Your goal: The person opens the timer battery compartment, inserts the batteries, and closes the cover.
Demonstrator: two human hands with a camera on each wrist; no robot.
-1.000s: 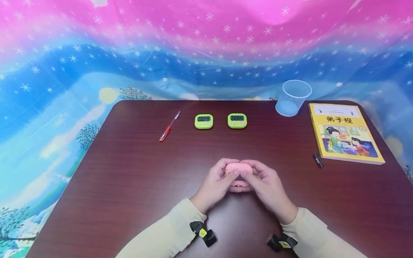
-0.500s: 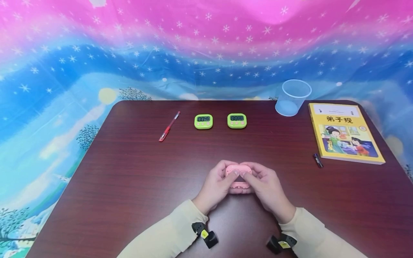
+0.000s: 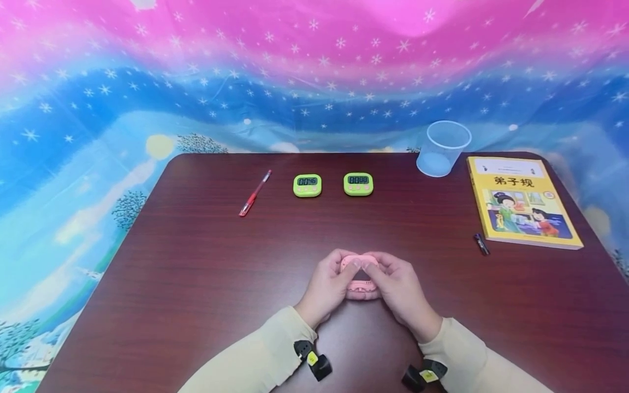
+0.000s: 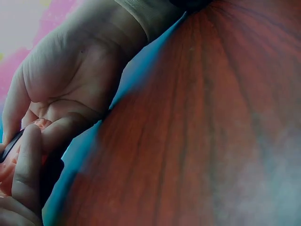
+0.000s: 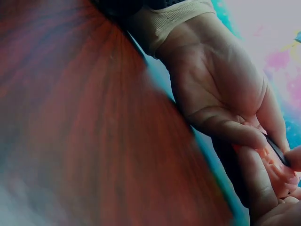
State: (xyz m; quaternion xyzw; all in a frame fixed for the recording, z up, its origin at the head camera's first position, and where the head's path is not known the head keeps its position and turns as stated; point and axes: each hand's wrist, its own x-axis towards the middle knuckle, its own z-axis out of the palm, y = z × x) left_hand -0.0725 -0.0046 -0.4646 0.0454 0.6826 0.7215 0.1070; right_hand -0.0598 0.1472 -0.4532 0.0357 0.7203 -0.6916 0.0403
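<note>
Both hands hold a pink timer-shaped device (image 3: pixel 361 284) over the near middle of the table, its shape like that of the green timers beyond. My left hand (image 3: pixel 325 285) grips its left side and my right hand (image 3: pixel 404 288) its right side. The two thumbs lie on the upper face, over a dark rectangular piece (image 3: pixel 362 275). The other fingers curl around and beneath the case. In the right wrist view this dark piece shows edge-on as a thin black plate (image 5: pixel 276 149) on the pink case (image 5: pixel 278 175). Fingers hide much of the case.
Two green timers (image 3: pixel 307 186) (image 3: pixel 358 184) sit toward the back, the left reading 00:46. A red pen (image 3: pixel 254 194) lies left of them. At the back right stand a clear plastic cup (image 3: pixel 444 150) and a yellow book (image 3: pixel 526 202), with a small dark battery (image 3: pixel 481 244) beside the book.
Both hands have moved slightly toward the table's near side with the pink device, thumbs still on it. The left green timer's reading went from 45 to 46.
</note>
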